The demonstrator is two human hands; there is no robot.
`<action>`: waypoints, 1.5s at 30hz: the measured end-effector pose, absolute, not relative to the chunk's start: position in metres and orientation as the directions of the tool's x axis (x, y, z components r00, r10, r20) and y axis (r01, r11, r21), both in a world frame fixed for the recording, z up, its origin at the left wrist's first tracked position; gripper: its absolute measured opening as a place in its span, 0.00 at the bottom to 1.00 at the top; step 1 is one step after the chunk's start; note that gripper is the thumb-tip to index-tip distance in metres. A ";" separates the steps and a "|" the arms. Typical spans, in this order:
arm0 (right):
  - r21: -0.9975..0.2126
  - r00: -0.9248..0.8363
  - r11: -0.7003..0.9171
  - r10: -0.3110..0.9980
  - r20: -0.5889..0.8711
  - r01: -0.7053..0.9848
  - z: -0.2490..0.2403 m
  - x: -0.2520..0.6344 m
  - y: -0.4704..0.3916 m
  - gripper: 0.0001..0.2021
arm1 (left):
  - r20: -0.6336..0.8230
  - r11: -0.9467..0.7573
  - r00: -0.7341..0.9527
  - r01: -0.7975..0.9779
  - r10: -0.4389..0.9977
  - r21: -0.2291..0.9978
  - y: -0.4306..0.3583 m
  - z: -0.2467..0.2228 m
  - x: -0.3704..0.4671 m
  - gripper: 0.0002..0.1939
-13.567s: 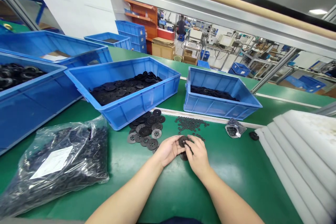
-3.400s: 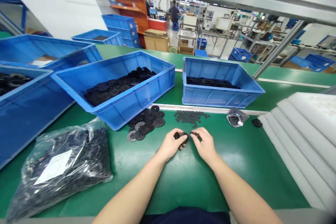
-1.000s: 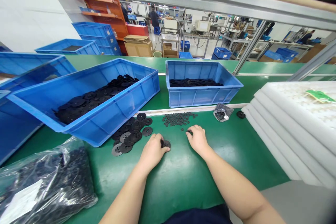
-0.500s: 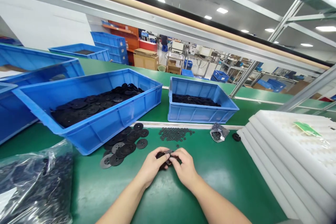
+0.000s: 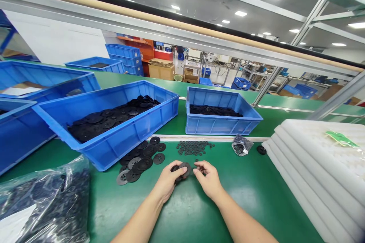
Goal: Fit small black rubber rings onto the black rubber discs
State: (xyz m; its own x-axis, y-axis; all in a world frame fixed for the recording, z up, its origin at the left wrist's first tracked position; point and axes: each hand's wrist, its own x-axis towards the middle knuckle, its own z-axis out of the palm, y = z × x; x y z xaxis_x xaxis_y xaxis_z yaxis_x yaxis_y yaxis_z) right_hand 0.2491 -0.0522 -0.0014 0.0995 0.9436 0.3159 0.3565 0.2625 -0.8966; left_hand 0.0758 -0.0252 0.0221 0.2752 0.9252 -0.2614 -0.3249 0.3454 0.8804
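My left hand (image 5: 168, 178) is closed around black discs (image 5: 185, 168), with the thumb on the face of the front one. Just to their right is my right hand (image 5: 208, 178), its fingers curled close to the thumb; whether it holds anything small is hidden. Beyond the hands, many small black rings (image 5: 194, 147) lie spread on the green table (image 5: 188, 216). A loose pile of black discs (image 5: 144, 164) sits left of them, a few greyer than the rest.
Blue bins with black discs stand behind, one at left (image 5: 114, 140) and one at centre (image 5: 222, 124). A clear bag of black parts (image 5: 62, 205) lies front left. A small bag (image 5: 242, 145) and stacked white foam sheets (image 5: 296, 167) are at right.
My right hand has come away from the discs and moved slightly right. The front disc in my left hand now faces the camera. The view has shifted a little.
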 end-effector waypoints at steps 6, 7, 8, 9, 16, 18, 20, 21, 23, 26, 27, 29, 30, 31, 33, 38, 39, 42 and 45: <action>-0.749 0.164 0.216 0.903 0.398 0.627 -0.023 0.267 -0.034 0.10 | -0.269 0.284 0.094 -0.410 0.959 0.867 -0.015 0.021 0.070 0.19; -0.706 0.146 0.208 0.902 0.406 0.677 -0.024 0.267 -0.033 0.10 | -0.256 0.264 0.075 -0.407 0.964 0.874 -0.014 0.020 0.068 0.19; -0.656 0.121 0.196 0.906 0.405 0.729 -0.024 0.266 -0.033 0.11 | -0.230 0.233 0.054 -0.387 0.972 0.892 -0.013 0.020 0.066 0.18; -0.602 0.094 0.179 0.914 0.394 0.778 -0.023 0.264 -0.033 0.12 | -0.189 0.187 0.026 -0.344 0.982 0.920 -0.012 0.021 0.064 0.18; -0.322 0.017 0.041 0.985 0.174 0.946 -0.006 0.250 -0.036 0.16 | 0.230 -0.201 -0.210 0.149 0.950 0.968 0.005 0.078 0.039 0.15; -0.304 -0.003 0.047 0.989 0.145 0.952 -0.005 0.251 -0.036 0.16 | 0.374 -0.280 -0.310 0.307 0.874 0.910 0.029 0.107 0.019 0.15; -0.297 0.001 0.038 0.992 0.129 0.954 -0.004 0.253 -0.037 0.17 | 0.502 -0.318 -0.396 0.445 0.769 0.837 0.059 0.134 -0.009 0.15; -0.296 0.004 0.032 0.993 0.121 0.955 -0.004 0.254 -0.038 0.17 | 0.539 -0.307 -0.433 0.497 0.722 0.811 0.075 0.145 -0.026 0.16; -0.298 0.007 0.024 0.995 0.104 0.954 -0.002 0.256 -0.040 0.16 | 0.546 -0.201 -0.487 0.593 0.682 0.780 0.102 0.161 -0.060 0.17; -0.308 0.001 0.027 0.996 0.091 0.951 0.000 0.257 -0.043 0.16 | 0.422 0.091 -0.501 0.718 0.756 0.690 0.122 0.170 -0.100 0.35; -0.312 0.000 0.028 0.996 0.091 0.950 0.001 0.257 -0.044 0.16 | 0.377 0.177 -0.507 0.747 0.775 0.641 0.122 0.170 -0.107 0.44; -0.319 0.000 0.029 0.996 0.093 0.947 0.002 0.258 -0.044 0.15 | 0.371 0.254 -0.498 0.802 0.784 0.541 0.114 0.166 -0.110 0.54; -0.321 0.000 0.029 0.996 0.091 0.947 0.002 0.258 -0.045 0.15 | 0.425 0.231 -0.465 0.838 0.777 0.494 0.107 0.162 -0.107 0.54; -0.323 0.000 0.028 0.996 0.087 0.946 0.002 0.258 -0.044 0.15 | 0.504 0.164 -0.393 0.884 0.769 0.439 0.097 0.157 -0.101 0.51; -0.326 -0.003 0.028 0.997 0.076 0.945 0.002 0.258 -0.044 0.14 | 0.637 -0.063 -0.130 0.960 0.760 0.271 0.075 0.144 -0.084 0.46; -0.337 0.006 0.014 0.998 0.060 0.941 0.003 0.259 -0.042 0.13 | 0.258 -0.500 0.497 0.864 0.829 -0.056 0.028 0.078 -0.055 0.45; -0.339 0.007 0.012 0.998 0.057 0.941 0.003 0.260 -0.042 0.13 | 0.170 -0.509 0.510 0.859 0.843 -0.054 0.024 0.062 -0.055 0.45; -0.348 0.007 0.012 0.999 0.054 0.937 0.002 0.261 -0.042 0.13 | 0.020 -0.469 0.469 0.883 0.883 -0.010 0.022 0.022 -0.061 0.46; -0.357 0.006 0.016 0.998 0.059 0.934 0.000 0.262 -0.042 0.13 | 0.009 -0.419 0.419 0.908 0.908 0.027 0.024 0.002 -0.064 0.45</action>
